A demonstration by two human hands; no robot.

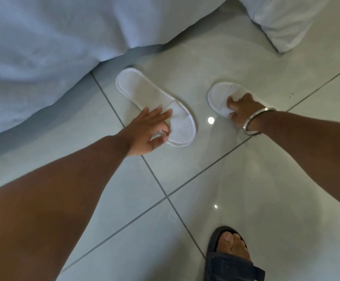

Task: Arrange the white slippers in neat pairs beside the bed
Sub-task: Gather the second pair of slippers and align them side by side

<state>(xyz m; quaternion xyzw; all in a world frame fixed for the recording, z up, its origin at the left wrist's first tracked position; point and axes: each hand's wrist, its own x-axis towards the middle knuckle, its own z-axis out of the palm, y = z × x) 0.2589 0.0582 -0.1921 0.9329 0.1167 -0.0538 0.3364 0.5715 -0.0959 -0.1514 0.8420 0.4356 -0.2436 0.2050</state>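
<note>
Two white slippers lie on the glossy tiled floor beside the bed. The left slipper (144, 96) lies with its heel toward the bed and its toe cover toward me. My left hand (147, 132) grips the near edge of that toe cover, thumb under and fingers on top. The right slipper (218, 96) lies about a hand's width to the right. My right hand (241, 109), with a metal bangle (255, 122) on the wrist, closes on its toe part and hides much of it.
White bed linen (43, 47) hangs down to the floor at the upper left. A white pillow corner (282, 23) rests at the upper right. My foot in a dark sandal (230, 254) stands at the bottom right. Open floor tiles (185, 175) lie between.
</note>
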